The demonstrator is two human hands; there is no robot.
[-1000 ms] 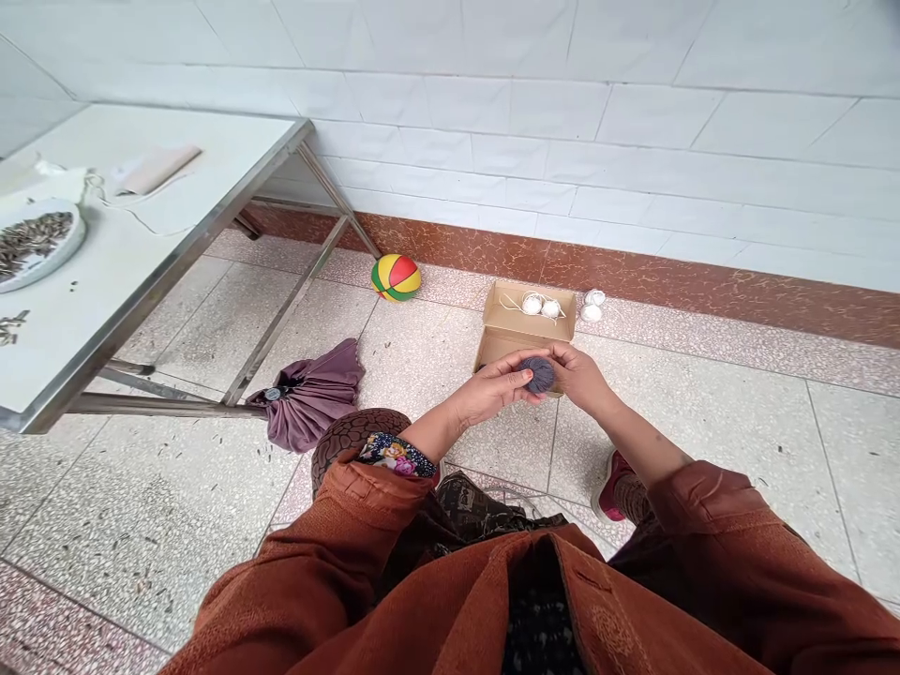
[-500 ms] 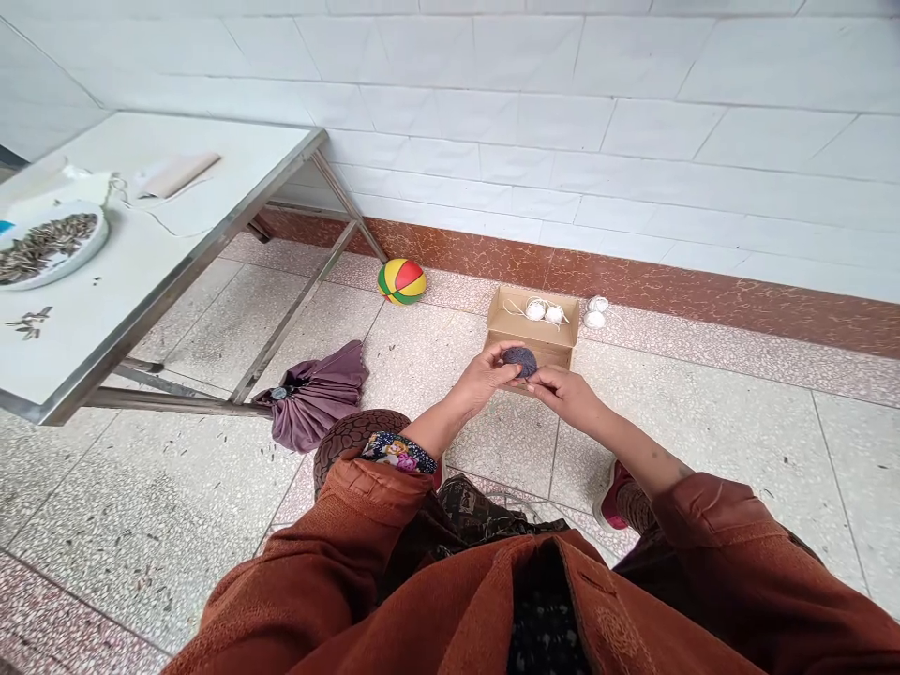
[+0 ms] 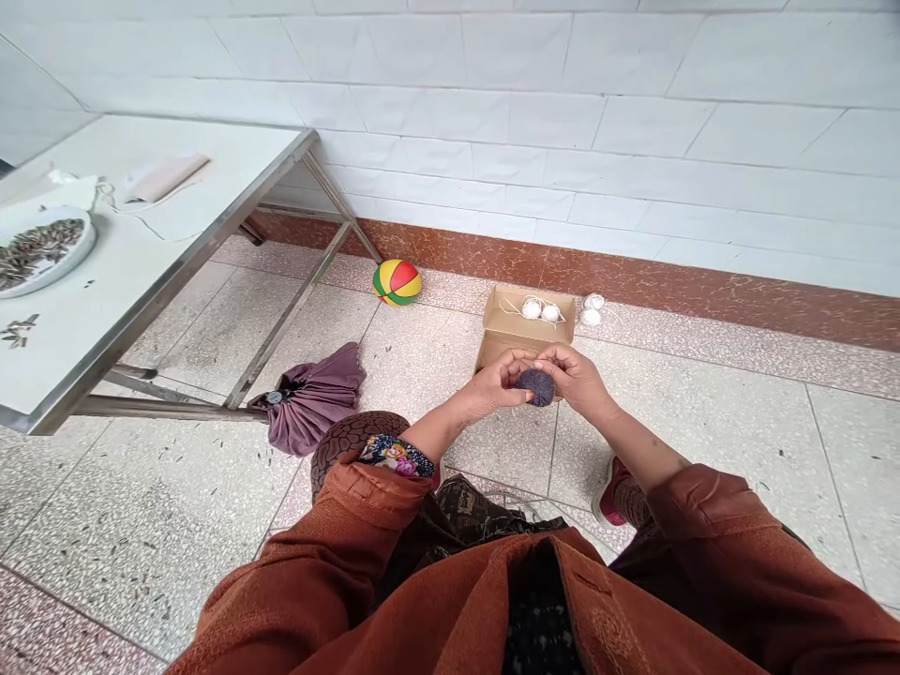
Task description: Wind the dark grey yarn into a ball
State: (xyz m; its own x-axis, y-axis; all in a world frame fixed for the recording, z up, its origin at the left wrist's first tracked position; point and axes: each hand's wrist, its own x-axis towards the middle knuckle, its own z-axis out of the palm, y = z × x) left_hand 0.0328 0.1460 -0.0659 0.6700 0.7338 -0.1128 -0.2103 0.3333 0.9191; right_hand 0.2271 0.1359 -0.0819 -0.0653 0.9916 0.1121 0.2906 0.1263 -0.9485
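Note:
A dark grey-purple ball of yarn [image 3: 538,387] sits between my two hands, above the near part of an open cardboard box [image 3: 502,349]. My left hand [image 3: 492,387] grips it from the left, thumb low and fingers curled over the far side. At its upper right, the closed fingertips of my right hand [image 3: 573,380] pinch at the yarn; any single strand there is too fine to make out. Two white yarn balls [image 3: 540,309] with loose string lie in the raised far part of the box. Just right of it, more white yarn [image 3: 592,310] rests on the floor.
A metal-framed table [image 3: 232,178] at left bears a white tray [image 3: 90,239] of dark, slender pieces and a folded cloth [image 3: 169,178]. Beneath its corner are a colourful ball [image 3: 397,282] and a folded purple umbrella [image 3: 316,398]. A tiled wall [image 3: 520,131] runs behind.
My right hand has moved from the lower right of the yarn ball up to its far side. The ball has shifted slightly right and nearer to me.

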